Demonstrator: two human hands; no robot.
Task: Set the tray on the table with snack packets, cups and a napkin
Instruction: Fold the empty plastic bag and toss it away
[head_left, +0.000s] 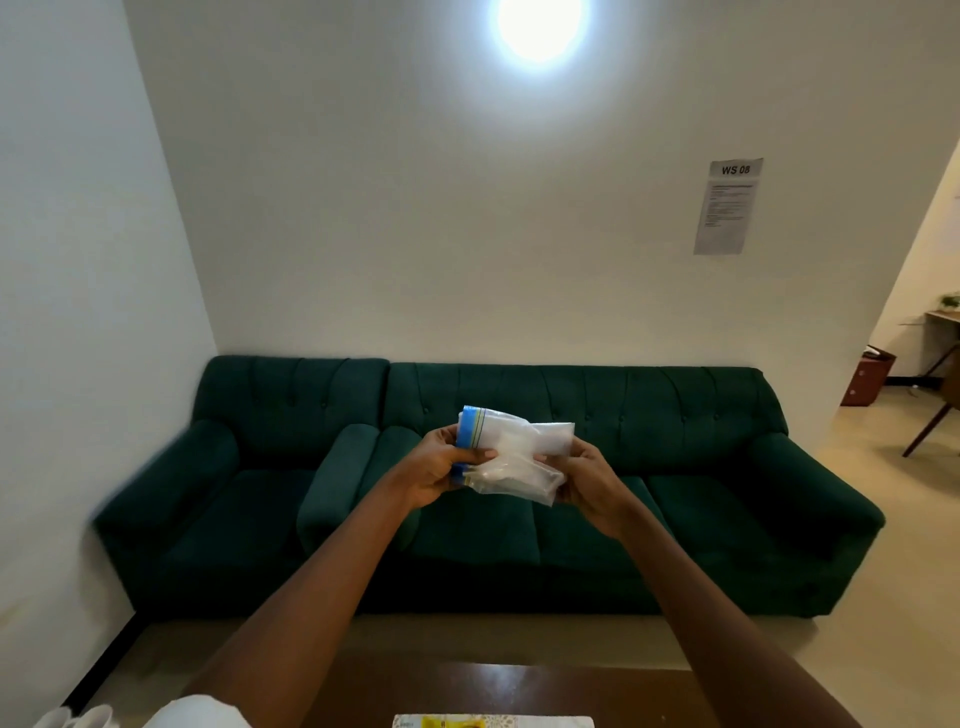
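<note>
Head: left hand (434, 467), right hand (589, 480) grip bag (524, 447); notice (727, 208): "WS 08".

The zip bag (524, 436) is seen to be of thin, clear, crinkled plastic, faintly glossy, with an opaque blue strip along one edge. The sofa (597, 540) is covered in dark green cloth with a soft, matt, velvet-like nap. The table (519, 686) is shown as dark wood with a smooth, slightly shiny top, the wall notice (727, 208) as matt paper, the floor (883, 457) as smooth and glossy.
</note>
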